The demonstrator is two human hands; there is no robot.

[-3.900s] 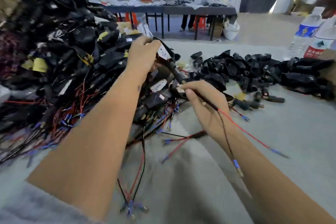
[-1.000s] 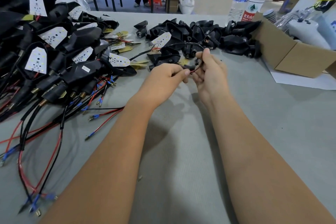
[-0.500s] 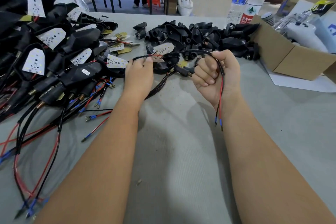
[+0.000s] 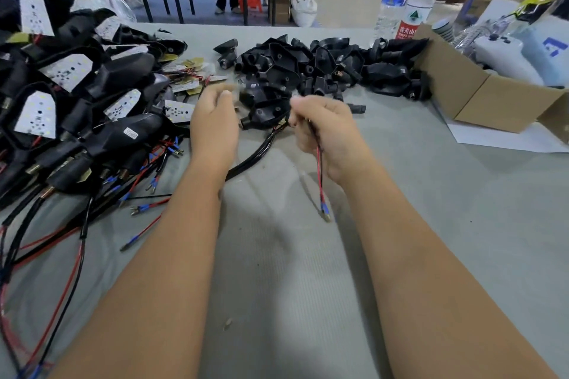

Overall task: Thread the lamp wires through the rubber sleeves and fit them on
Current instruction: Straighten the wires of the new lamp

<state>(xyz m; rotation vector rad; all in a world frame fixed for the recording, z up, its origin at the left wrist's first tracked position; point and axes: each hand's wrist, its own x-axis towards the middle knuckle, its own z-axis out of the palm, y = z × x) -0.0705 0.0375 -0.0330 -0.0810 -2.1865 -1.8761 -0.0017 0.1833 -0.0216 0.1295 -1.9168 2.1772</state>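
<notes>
1. Black lamp housings with white LED boards (image 4: 37, 115) are heaped at 9 o'clock, their red and black leads trailing toward 7.
2. The left hand (image 4: 214, 121) hovers just left of centre, fingers blurred; whether it grips anything I cannot tell.
3. A black lamp shell (image 4: 266, 115) lies on the grey surface (image 4: 292, 271) between the hands, its sheathed cable running toward 7 o'clock.
4. The right hand (image 4: 326, 132) is curled round the lamp wires (image 4: 320, 175), red and black, whose blue-tipped ends hang toward 6.
5. Loose rubber sleeves (image 4: 323, 68) are piled at 12 o'clock, a cardboard box (image 4: 480, 92) at 2.
6. To do this well, I judge: pinch both wire tips together, keep them parallel, feed them into the sleeve's narrow end, then slide it snug against the shell.
</notes>
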